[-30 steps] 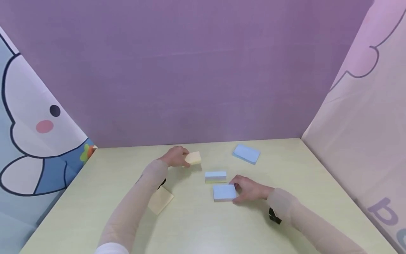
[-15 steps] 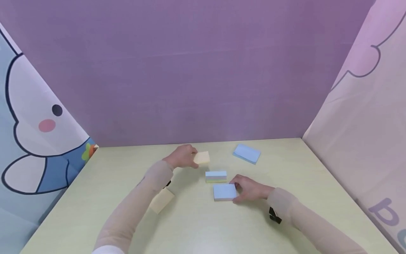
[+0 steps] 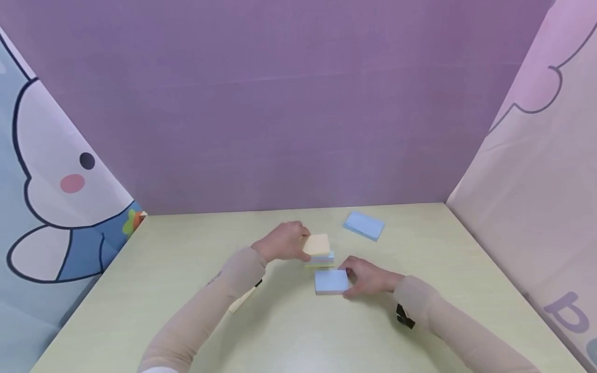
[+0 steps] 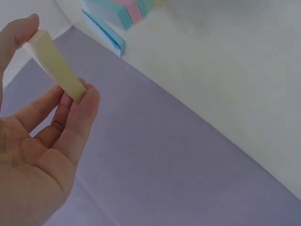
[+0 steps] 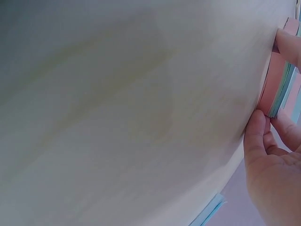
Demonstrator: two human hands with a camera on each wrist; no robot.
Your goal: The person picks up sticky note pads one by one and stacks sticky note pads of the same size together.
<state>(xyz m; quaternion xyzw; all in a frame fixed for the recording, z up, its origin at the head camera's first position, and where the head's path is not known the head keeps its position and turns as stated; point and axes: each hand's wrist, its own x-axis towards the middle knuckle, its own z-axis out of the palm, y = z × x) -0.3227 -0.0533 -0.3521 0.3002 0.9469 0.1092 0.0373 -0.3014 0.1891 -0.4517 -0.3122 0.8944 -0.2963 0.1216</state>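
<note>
A cream sticky note pad (image 3: 317, 244) is pinched between the thumb and fingers of my left hand (image 3: 286, 242). It hangs over a stack of coloured sticky note pads (image 3: 322, 262) and partly hides it. In the left wrist view that stack (image 4: 120, 12) shows blue, pink and yellow layers, apart from the cream pad (image 4: 56, 66). Just in front of it, my right hand (image 3: 370, 277) grips the right side of a blue-topped sticky note stack (image 3: 331, 282). Pink and green-blue layers of this held stack (image 5: 277, 80) show in the right wrist view.
A blue sticky note pad (image 3: 365, 226) lies angled at the back right of the table (image 3: 420, 243). Another cream pad (image 3: 242, 300) is mostly hidden beneath my left forearm. A purple backdrop (image 3: 280, 114) rises behind the table, with patterned cloths on both sides.
My left hand has carried the cream pad rightward and toward me, to over the layered stack. My left forearm now covers more of the other cream pad. The right hand stays put.
</note>
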